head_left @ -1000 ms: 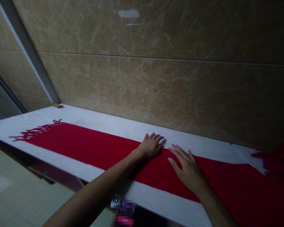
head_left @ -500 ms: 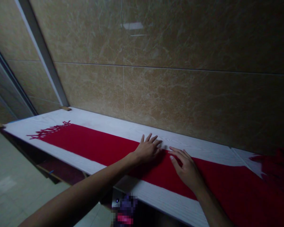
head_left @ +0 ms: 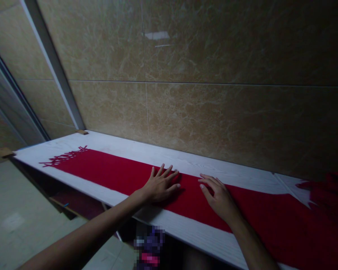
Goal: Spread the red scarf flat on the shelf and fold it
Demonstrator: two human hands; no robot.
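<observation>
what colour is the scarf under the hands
Red, with a fringed end; the scarf shows best in the head view.

1. The scarf (head_left: 112,173) is a solid deep red, with a fringe (head_left: 62,157) of the same red at its far left end.
2. The table (head_left: 186,165) is white with a faint wood-grain pattern.
3. The wall (head_left: 199,112) is tan-brown marbled tile with pale veining and thin dark grout lines.
4. The floor (head_left: 14,210) is pale grey-beige tile.
5. The frame (head_left: 53,67) on the left is grey.
</observation>
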